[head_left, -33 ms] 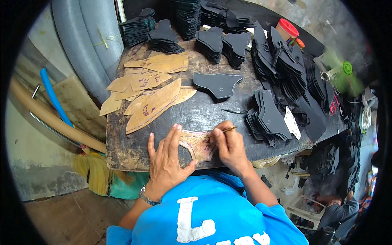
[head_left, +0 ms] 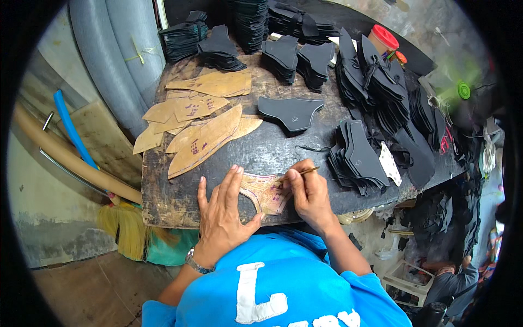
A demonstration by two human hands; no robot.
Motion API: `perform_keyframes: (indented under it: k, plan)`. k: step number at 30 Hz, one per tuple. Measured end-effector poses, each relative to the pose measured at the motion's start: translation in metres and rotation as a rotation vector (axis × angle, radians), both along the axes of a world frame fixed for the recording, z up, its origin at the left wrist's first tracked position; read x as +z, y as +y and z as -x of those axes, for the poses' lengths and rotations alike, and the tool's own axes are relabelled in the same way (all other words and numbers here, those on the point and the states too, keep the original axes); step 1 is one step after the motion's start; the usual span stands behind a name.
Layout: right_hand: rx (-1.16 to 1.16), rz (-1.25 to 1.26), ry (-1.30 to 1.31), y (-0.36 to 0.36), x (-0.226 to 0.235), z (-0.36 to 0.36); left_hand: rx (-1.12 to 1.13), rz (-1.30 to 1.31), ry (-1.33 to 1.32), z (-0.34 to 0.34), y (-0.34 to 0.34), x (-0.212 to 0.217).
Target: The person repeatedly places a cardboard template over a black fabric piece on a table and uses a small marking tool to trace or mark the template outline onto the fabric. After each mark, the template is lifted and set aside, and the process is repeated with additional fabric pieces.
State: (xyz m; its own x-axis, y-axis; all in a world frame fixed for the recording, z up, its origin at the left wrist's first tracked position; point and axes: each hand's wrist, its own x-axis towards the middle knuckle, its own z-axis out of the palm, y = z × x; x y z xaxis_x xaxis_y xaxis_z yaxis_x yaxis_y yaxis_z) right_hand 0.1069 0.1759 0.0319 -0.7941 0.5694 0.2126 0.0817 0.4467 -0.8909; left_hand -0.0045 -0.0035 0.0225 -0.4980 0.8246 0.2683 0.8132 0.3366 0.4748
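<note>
The left hand (head_left: pixel 220 215) lay flat with its fingers spread wide, pressing down on a curved tan cardboard pattern (head_left: pixel 267 192) at the near edge of the dark worktable (head_left: pixel 174 201). Its thumb reached along the pattern's inner curve and touched it. The right hand (head_left: pixel 308 193) was closed narrowly around a thin pen-like marking tool (head_left: pixel 299 173), pinched between thumb and fingers, with the tool's tip resting at the pattern's upper edge. The heel of that hand sat on the pattern's right end. Whether a dark sheet lay under the pattern could not be told.

Beyond the pattern, toward the far left of the table, a loose heap of similar tan patterns (head_left: pixel 199 122) overlapped one another, several bearing marks. Straight beyond the pattern, near the table's middle, lay a single black cut piece (head_left: pixel 291 111). Just to the right of the pattern stood a stack of black cut pieces (head_left: pixel 354 158) with a small white piece (head_left: pixel 389 163) leaning against it. Further stacks of black pieces (head_left: pixel 283 52) crowded the far edge, and a red-lidded jar (head_left: pixel 384 38) stood among them. Left of the table, a blue tube (head_left: pixel 71 131) leaned by the wall, and a straw broom (head_left: pixel 122 226) rested below the table's near left corner.
</note>
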Motion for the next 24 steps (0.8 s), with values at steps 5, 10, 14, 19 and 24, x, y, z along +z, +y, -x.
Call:
perform_keyframes:
  k: [5,10,14,19,24]
  plan:
    - [-0.014,-0.204,-0.005,0.007,-0.008,0.006,0.005,-0.007,-0.016,0.003,0.004,-0.004]
    - [0.044,-0.216,0.017,0.007,-0.01,0.009,0.014,0.032,-0.011,0.004,0.003,-0.003]
    - [0.029,-0.091,0.063,0.002,-0.009,0.01,0.03,0.032,-0.011,0.004,0.003,-0.003]
    - [0.207,-0.439,0.136,-0.007,-0.011,0.019,0.031,0.033,0.01,0.003,0.003,-0.004]
    - [0.097,-0.078,0.052,-0.013,-0.007,0.02,0.036,0.013,0.012,0.004,0.004,-0.005]
